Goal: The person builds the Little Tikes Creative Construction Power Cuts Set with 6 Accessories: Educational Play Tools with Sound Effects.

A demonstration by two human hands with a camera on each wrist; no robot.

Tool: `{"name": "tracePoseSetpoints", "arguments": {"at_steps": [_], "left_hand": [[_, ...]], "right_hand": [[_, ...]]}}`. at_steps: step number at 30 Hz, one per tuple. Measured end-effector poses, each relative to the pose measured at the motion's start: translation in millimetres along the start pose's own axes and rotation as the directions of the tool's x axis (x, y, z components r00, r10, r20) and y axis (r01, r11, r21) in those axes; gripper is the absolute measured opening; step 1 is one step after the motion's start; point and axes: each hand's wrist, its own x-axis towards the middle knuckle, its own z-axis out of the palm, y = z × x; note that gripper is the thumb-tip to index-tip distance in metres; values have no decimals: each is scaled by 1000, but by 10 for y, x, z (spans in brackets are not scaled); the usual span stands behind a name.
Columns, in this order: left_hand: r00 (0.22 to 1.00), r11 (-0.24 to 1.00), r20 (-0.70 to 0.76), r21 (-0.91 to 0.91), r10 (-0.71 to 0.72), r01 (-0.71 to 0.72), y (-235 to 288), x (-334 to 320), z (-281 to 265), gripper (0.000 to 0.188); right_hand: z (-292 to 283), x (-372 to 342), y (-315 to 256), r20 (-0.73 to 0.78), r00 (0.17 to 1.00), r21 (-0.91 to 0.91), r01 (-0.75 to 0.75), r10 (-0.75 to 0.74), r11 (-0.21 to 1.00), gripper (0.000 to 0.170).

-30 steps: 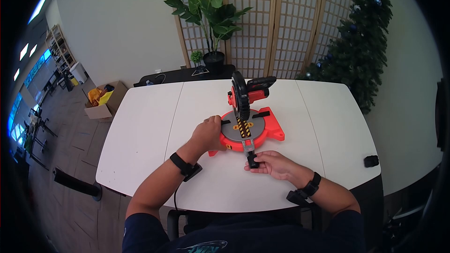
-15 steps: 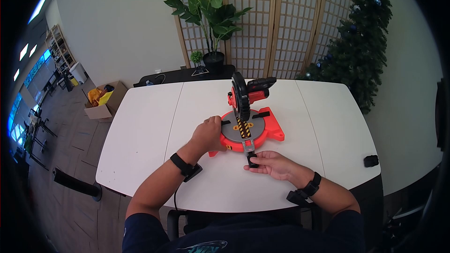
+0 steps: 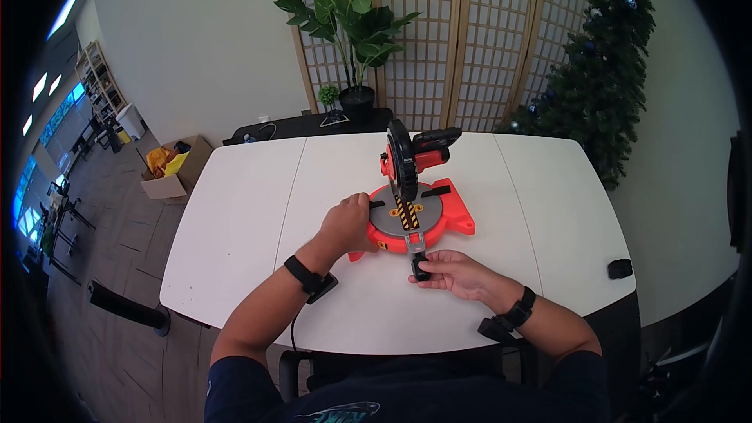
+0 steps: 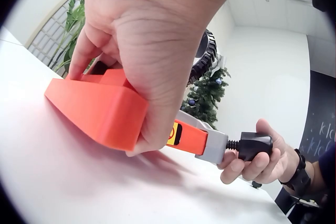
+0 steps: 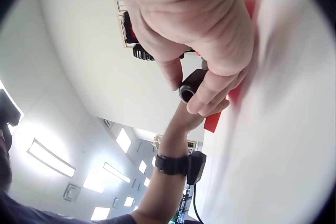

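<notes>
A toy miter saw with an orange base [image 3: 460, 215] and a grey round turntable [image 3: 384, 221] stands on the white table. Its black blade [image 3: 403, 163] and black handle [image 3: 437, 138] are raised at the back. My left hand [image 3: 347, 224] grips the left side of the base, the thumb low on the orange edge [image 4: 118, 113]. At the front, my right hand [image 3: 464, 276] pinches a black knob [image 4: 255, 145] between thumb and fingers. Short screw thread [image 4: 232, 144] shows between the knob and the grey front arm [image 4: 214, 146].
A small black object [image 3: 620, 269] lies near the right edge of the white table [image 3: 235, 211]. Behind are a potted plant [image 3: 357, 102], a folding screen and a decorated tree [image 3: 595, 78]. An open cardboard box [image 3: 176, 180] sits on the floor at left.
The right thumb and fingers have shifted slightly on the knob, and its visible faces differ a little. The left hand and the saw have stayed in place.
</notes>
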Motion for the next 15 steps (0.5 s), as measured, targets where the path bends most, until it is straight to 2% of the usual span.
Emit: {"name": "tracePoseSetpoints", "arguments": {"at_steps": [1, 3, 7, 9, 15], "left_hand": [[1000, 1000, 0, 0, 0, 0, -2, 0, -2, 89], [1000, 1000, -2, 5, 6, -6, -3, -3, -3, 89], [999, 1000, 33, 14, 1, -2, 20, -3, -54, 84], [999, 1000, 35, 15, -1, 0, 16, 0, -46, 84], [1000, 1000, 13, -13, 17, -17, 5, -6, -24, 88]], "right_hand": [[-31, 11, -10, 1, 1000, 0, 0, 0, 1000, 28], [-104, 27, -37, 134, 991, 84, -19, 8, 996, 28], [-24, 18, -33, 88, 996, 93, -33, 25, 995, 27], [2, 18, -2, 17, 1000, 27, 13, -13, 1000, 25], [-20, -20, -50, 45, 999, 35, 12, -13, 999, 24]]}}
